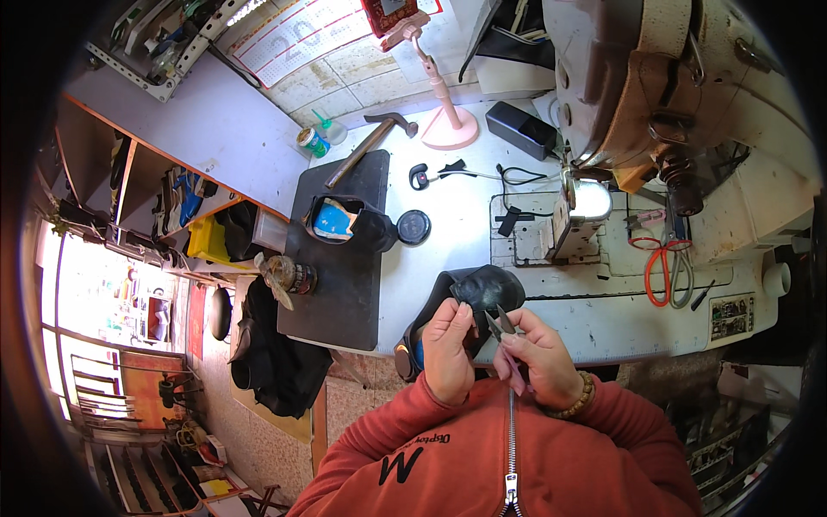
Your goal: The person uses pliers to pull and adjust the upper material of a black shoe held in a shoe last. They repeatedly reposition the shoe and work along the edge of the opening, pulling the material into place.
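My right hand [543,356] is closed round a pair of small snips [512,345] with pinkish handles, their pointed blades parted and aimed up at the shoe. Close by on the left, my left hand [449,351] pinches with thumb and forefinger, and whatever it grips is too small to make out. Just beyond both hands a black shoe [488,288] lies at the table's front edge, partly covered by my fingers. Its match, another black shoe [369,227] showing a blue lining, rests on a dark mat [345,293].
On the mat stands a jar [297,277] beside a round black lid [413,227]; a hammer [366,148] lies behind. A pink stand [450,125] and black box [521,131] are at the back. Right are a sewing machine [603,103] and red-and-grey-handled scissors [662,269].
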{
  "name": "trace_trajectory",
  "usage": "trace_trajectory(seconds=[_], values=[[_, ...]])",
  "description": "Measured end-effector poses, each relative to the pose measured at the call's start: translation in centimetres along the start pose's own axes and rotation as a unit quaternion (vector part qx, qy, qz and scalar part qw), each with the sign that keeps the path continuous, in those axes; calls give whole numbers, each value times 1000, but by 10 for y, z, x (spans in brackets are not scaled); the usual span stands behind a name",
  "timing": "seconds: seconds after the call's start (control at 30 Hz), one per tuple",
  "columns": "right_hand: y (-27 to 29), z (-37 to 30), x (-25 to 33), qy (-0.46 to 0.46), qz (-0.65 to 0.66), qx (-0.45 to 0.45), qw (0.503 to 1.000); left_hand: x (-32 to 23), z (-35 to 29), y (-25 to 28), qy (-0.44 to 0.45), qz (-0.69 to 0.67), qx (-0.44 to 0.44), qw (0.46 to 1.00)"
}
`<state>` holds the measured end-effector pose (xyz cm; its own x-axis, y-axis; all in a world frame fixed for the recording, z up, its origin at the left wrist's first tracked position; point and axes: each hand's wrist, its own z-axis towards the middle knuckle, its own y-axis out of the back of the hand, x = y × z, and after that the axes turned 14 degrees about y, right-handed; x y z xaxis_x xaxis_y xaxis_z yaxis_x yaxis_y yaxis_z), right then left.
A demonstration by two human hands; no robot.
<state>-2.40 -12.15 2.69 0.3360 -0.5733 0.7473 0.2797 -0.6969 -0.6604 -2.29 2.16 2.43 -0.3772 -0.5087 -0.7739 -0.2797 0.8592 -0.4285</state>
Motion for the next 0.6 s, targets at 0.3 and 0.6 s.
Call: trace_trajectory(seconds=[0.3, 0.6], values=[[1, 2, 6, -33, -5, 2, 999, 2, 0, 1, -14, 3, 5, 1000], [7, 7, 16, -95, 70, 14, 993, 0, -1, 0, -19, 21, 4, 1000]])
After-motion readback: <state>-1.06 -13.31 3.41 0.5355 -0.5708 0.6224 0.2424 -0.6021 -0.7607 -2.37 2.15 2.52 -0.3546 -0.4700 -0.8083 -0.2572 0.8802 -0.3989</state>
